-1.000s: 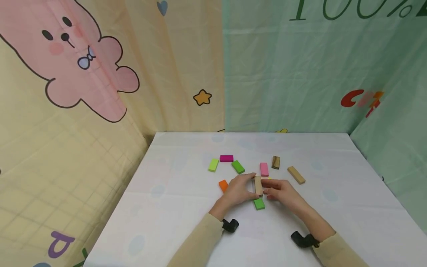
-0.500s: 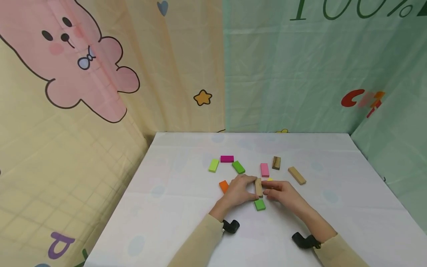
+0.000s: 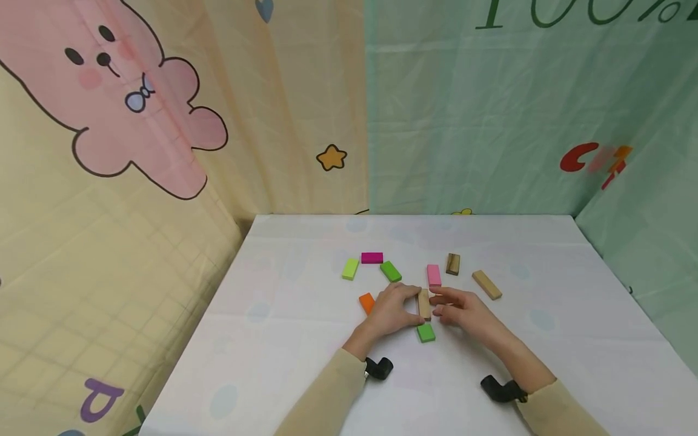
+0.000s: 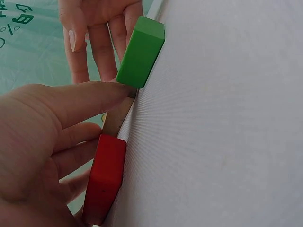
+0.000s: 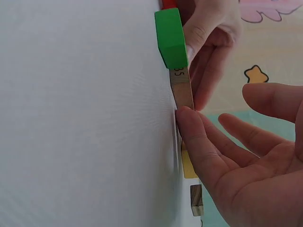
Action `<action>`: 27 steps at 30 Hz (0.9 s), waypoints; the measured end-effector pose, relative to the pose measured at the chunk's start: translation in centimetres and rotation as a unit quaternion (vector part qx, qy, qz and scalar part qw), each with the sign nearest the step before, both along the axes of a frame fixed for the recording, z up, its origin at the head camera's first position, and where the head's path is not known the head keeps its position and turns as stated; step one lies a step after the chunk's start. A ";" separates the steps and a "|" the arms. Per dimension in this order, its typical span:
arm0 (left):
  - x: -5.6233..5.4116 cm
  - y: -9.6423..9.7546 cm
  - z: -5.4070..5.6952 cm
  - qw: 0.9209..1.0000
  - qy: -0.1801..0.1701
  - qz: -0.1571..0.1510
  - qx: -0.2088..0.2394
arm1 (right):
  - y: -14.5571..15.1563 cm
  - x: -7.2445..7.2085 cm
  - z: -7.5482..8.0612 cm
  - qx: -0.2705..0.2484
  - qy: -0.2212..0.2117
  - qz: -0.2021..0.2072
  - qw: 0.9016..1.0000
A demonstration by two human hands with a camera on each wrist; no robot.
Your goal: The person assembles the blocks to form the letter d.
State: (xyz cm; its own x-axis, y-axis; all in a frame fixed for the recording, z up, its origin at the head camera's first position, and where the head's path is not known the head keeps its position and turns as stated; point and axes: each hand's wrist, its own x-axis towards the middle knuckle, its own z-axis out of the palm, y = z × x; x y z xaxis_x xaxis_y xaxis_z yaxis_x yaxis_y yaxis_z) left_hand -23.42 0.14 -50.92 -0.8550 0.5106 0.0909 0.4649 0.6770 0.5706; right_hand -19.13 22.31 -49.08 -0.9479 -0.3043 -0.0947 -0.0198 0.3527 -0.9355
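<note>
My left hand pinches a plain wooden block lengthwise, the thumb at its near end and the index finger at its far end. The block lies among coloured ones on the white table, with printed digits on its end part. My right hand is just right of the block, fingers loosely extended and fingertips close to its long side. A green block lies just before the near end. In the left wrist view, a red block is beside the left fingers. A yellow block shows beyond the right fingertips.
Behind the hands lie a pink block, a second green block, a magenta block and a lime block. An orange block is left. Two brown wooden blocks, one dark and one light, lie back right.
The right fingers have shifted slightly up and away from the wooden block's side, covering the yellow block in the head view. The left hand keeps its pinch, and the blocks stay in place.
</note>
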 end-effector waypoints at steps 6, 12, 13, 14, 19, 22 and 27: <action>0.0 0.1 0.0 1.000 -0.005 -0.001 -0.001 | 0.8 0.0 0.6 -0.003 0.002 -0.014 1.000; -0.1 0.1 0.0 1.000 0.005 -0.004 -0.008 | 2.2 -0.1 1.7 0.003 0.027 -0.037 0.999; -0.1 0.1 0.0 1.000 0.007 -0.004 -0.009 | 2.5 -0.1 1.9 0.002 0.032 -0.042 0.999; -0.1 0.1 0.0 1.000 0.006 -0.004 -0.010 | 2.8 -0.1 2.0 0.002 0.037 -0.047 0.998; -0.1 0.0 0.1 1.000 0.005 -0.003 -0.002 | 4.3 -0.4 2.5 0.005 0.063 -0.065 0.996; -0.1 0.0 0.1 1.000 0.007 -0.007 0.000 | 4.9 -0.4 2.6 0.010 0.073 -0.083 0.994; 0.0 0.1 0.1 1.000 0.006 -0.008 -0.007 | 5.7 -0.5 2.8 0.034 0.087 -0.116 0.989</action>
